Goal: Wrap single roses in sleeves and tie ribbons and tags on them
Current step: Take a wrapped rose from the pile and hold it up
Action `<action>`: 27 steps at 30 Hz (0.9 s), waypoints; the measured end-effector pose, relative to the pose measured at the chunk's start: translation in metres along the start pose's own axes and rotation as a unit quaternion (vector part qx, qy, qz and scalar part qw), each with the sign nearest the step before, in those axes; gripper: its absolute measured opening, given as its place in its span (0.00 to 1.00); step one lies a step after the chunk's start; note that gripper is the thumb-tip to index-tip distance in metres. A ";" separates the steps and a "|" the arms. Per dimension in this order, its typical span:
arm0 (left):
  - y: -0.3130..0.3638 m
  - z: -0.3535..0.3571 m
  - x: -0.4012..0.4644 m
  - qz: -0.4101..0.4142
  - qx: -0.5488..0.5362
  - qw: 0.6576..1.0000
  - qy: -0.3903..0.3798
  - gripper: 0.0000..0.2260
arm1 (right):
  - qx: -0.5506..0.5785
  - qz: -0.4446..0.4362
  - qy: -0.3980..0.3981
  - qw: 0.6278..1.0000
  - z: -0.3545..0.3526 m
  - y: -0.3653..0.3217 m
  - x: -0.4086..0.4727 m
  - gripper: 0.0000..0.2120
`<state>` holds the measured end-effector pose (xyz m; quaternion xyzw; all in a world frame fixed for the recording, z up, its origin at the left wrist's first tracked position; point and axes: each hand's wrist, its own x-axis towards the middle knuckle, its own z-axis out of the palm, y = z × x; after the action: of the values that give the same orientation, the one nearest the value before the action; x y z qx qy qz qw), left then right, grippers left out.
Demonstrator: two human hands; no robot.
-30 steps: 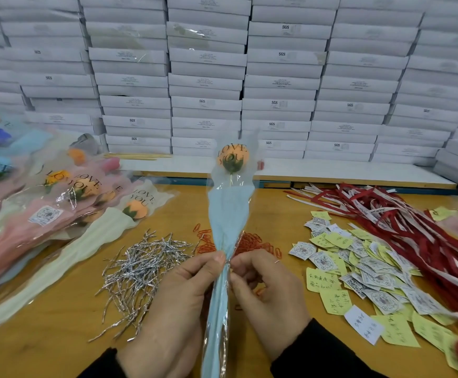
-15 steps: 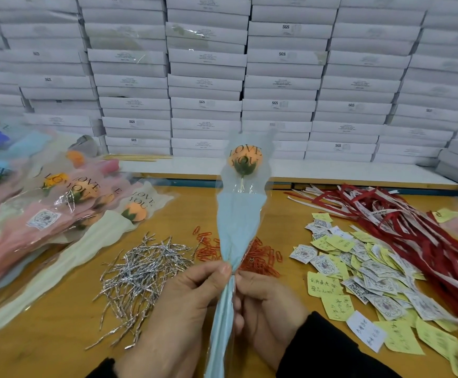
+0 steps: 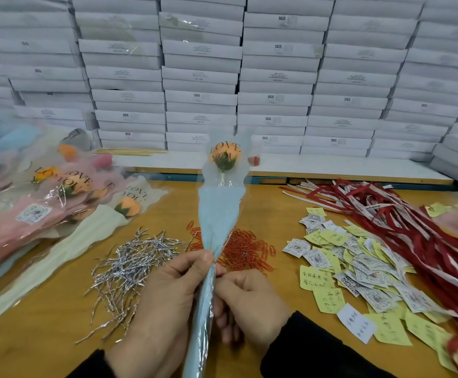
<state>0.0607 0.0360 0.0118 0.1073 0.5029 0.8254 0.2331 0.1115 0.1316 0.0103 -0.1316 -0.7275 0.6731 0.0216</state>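
Nearby, silver twist ties (image 3: 129, 264), red paper clips (image 3: 245, 251), tags (image 3: 359, 266), ribbons (image 3: 402, 222)

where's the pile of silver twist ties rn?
Head view: the silver twist ties lie left of centre on the wooden table, beside the left hand.

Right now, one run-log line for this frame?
step: gathering sleeve neck | left hand: pinches blue paper-and-cellophane sleeve | right hand: pinches same neck | orange rose: upright inside | ribbon, tag: not on yet
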 end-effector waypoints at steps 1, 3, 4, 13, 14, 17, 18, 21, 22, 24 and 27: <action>0.000 0.000 0.000 0.005 -0.005 1.000 0.005 0.06 | -0.027 -0.014 0.025 0.999 0.000 0.001 0.000 0.23; -0.001 -0.001 0.002 0.019 -0.007 0.999 0.025 0.05 | -0.106 -0.078 0.085 0.988 0.002 0.004 -0.001 0.22; -0.001 -0.002 0.003 0.025 0.000 0.999 0.034 0.05 | -0.131 -0.111 0.116 0.978 0.003 0.004 -0.001 0.21; -0.009 0.005 0.003 0.007 0.065 0.997 0.042 0.07 | 0.036 -0.102 0.136 0.985 -0.010 0.008 0.009 0.13; -0.009 0.005 0.003 0.000 0.071 0.997 0.041 0.07 | 0.064 -0.099 0.137 0.983 -0.012 0.009 0.009 0.12; -0.009 0.005 0.001 -0.036 0.074 0.996 0.029 0.08 | 0.135 -0.089 0.136 0.977 -0.013 0.009 0.008 0.08; -0.009 0.005 0.001 -0.052 0.073 0.996 0.019 0.09 | 0.159 -0.078 0.127 0.976 -0.013 0.009 0.008 0.07; -0.009 0.003 -0.001 -0.090 0.060 0.994 -0.017 0.11 | 0.226 -0.039 0.106 0.967 -0.014 0.007 0.006 0.07; -0.008 0.003 -0.001 -0.098 0.051 0.993 -0.032 0.11 | 0.237 -0.031 0.103 0.966 -0.016 0.007 0.005 0.09; -0.006 0.003 -0.002 -0.110 0.036 0.991 -0.066 0.10 | 0.246 -0.017 0.101 0.964 -0.018 0.008 0.005 0.13; -0.005 0.002 -0.003 -0.120 0.041 0.988 -0.090 0.09 | 0.234 -0.002 0.096 0.968 -0.019 0.008 0.005 0.11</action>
<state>0.0653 0.0381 0.0081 0.1298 0.5223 0.7571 0.3703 0.1115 0.1516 0.0031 -0.1853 -0.5448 0.8085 0.1230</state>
